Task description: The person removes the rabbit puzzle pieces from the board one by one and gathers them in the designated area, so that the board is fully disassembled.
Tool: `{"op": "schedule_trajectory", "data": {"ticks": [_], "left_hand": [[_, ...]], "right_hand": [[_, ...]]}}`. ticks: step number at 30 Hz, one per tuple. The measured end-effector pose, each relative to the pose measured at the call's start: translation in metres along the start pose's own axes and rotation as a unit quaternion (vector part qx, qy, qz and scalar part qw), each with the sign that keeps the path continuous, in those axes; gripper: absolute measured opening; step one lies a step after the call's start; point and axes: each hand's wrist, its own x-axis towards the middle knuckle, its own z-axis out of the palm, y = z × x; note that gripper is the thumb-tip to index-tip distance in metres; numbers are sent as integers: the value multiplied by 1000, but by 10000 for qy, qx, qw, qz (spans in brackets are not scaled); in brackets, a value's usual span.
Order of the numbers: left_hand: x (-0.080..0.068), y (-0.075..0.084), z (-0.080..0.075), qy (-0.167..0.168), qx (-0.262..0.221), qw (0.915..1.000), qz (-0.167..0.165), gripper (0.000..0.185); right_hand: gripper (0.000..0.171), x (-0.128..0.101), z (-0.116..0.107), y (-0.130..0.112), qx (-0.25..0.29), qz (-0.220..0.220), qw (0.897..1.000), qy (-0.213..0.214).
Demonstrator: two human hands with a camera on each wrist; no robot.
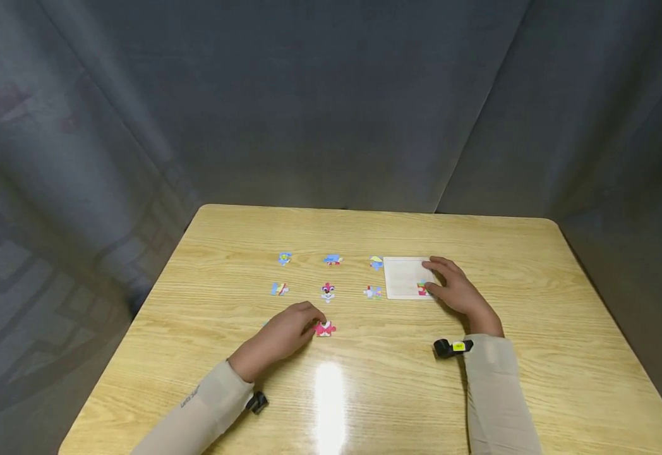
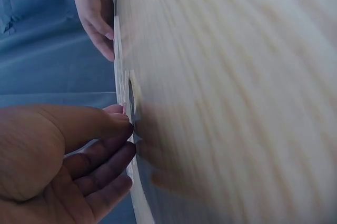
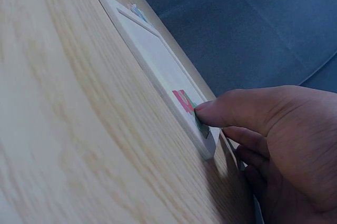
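Wooden table bears puzzle pieces, white tray.

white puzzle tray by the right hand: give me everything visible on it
The tray is a flat white rectangular frame with a raised rim and a shallow recess, lying flat on the wooden table, right of the loose pieces. Material cannot be told. The recess is nearly bare: one red and green piece sits in its near right corner. The right hand rests on that end, thumb pressing the piece.
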Motion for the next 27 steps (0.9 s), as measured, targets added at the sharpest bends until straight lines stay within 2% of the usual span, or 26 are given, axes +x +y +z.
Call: {"op": "schedule_trajectory", "data": {"ticks": [27], "left_hand": [[1,0,1,-160,-53,9999,-9,22]], "right_hand": [[48,-1,1,-2,56,90,9999,87]]}}
